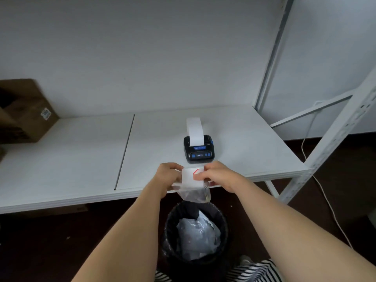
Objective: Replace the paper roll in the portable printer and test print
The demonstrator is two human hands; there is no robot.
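Note:
A small black portable printer (198,149) with blue buttons sits on the white shelf board (81,159), and a strip of white paper (195,129) curls up out of its top. Just in front of it, at the board's front edge, both hands hold a white paper roll (190,178) in a clear plastic bag (195,195). My left hand (169,174) grips its left side. My right hand (215,176) pinches its right side near a red mark. The bag hangs down below the roll.
A black waste bin (195,233) lined with a bag and holding crumpled plastic stands on the dark floor below my hands. A brown cardboard box (24,112) sits at the board's far left. White metal rack uprights (335,139) rise on the right, with a white cable (325,196) trailing behind.

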